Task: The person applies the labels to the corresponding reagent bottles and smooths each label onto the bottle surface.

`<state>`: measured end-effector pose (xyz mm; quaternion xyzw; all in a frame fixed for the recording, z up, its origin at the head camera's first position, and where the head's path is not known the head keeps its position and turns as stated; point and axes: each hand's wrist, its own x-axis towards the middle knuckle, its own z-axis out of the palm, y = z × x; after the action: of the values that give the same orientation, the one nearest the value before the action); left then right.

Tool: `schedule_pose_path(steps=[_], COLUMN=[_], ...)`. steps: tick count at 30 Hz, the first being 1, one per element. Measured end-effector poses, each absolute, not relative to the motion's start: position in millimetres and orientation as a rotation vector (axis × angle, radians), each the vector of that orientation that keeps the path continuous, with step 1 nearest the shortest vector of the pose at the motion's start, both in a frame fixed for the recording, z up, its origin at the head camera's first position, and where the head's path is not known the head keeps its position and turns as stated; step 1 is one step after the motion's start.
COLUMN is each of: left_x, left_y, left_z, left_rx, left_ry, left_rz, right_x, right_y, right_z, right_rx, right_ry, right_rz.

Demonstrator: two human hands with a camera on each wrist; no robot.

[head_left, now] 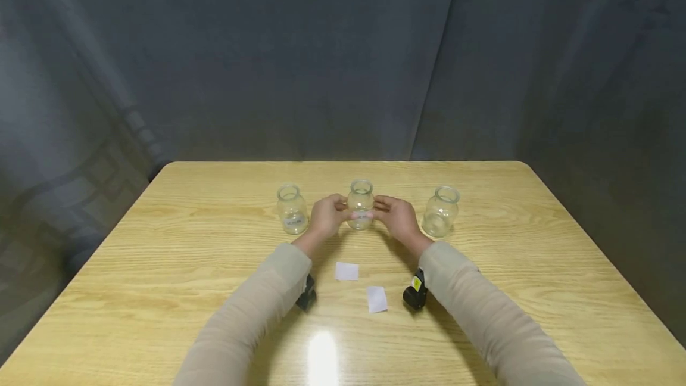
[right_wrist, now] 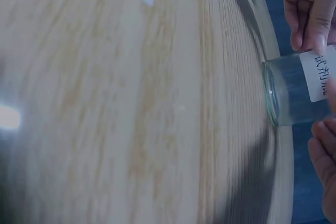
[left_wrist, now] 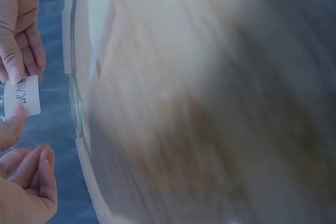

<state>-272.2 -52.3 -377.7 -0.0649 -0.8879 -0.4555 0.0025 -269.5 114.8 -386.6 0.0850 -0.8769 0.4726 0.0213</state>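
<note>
In the head view a glass jar [head_left: 361, 200] stands upright between my hands, with a white label [right_wrist: 317, 74] bearing handwritten characters on its front. My left hand [head_left: 326, 217] grips the jar from the left, its thumb pressing one end of the label. From the other side my right hand [head_left: 398, 218] holds the jar too, thumb on the label's opposite end. The fingers of both hands reach along the jar's sides, partly hidden behind it. The jar's base meets the table in the right wrist view.
To the left stands a second glass jar [head_left: 292, 210] with a label. A third glass jar [head_left: 441, 213], without a visible label, is at the right. Two white paper pieces, one farther [head_left: 346, 271] and one nearer [head_left: 377, 299], lie on the wooden table [head_left: 161, 290]. Dark curtains [head_left: 321, 64] hang behind.
</note>
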Motion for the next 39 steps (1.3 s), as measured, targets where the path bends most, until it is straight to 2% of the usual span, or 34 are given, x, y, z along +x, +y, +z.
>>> schedule_pose_path(steps=[24, 39], left_x=[-282, -277], left_y=[-65, -64], left_z=[-383, -380], left_rx=[-0.384, -0.295], left_ry=[-2.824, -2.828], left_rz=[-1.394, -1.524], right_x=[-274, -268], right_y=[114, 113], right_z=[-387, -383], right_rx=[0.303, 0.309], right_ry=[-2.724, -2.710], right_rz=[1.369, 1.573])
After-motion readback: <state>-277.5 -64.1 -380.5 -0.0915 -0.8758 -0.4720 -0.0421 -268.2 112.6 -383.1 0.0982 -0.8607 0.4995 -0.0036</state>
